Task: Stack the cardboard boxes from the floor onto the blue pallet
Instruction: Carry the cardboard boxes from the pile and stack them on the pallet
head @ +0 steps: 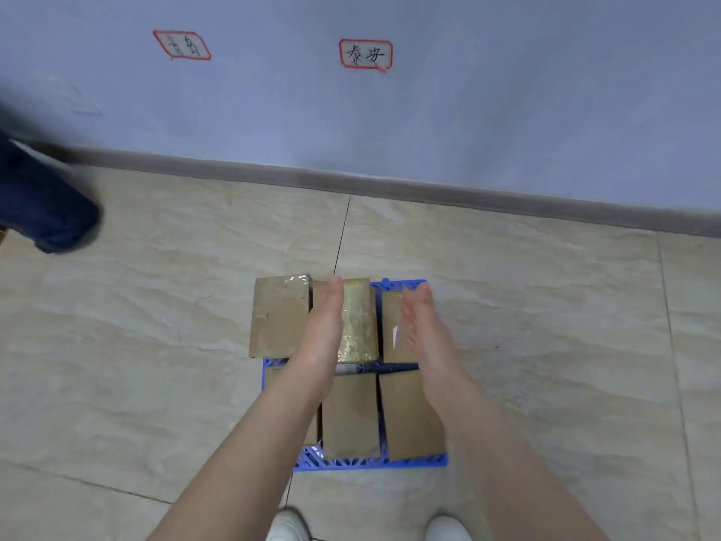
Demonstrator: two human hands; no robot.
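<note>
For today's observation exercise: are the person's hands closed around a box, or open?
Open. The left hand and right hand are flat with fingers extended, on either side of the tape-wrapped box; neither has a closed grip on it.

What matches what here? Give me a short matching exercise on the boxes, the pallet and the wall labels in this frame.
Column 1:
1. far left box
2. tape-wrapped box
3. pallet
4. wall labels

Column 2:
A. blue, on the tile floor
B. red-edged, with handwriting
C. between the left hand and right hand
D. hangs past the pallet's left edge

Pairs: 1-D, 2-C, 3-A, 4-B
</note>
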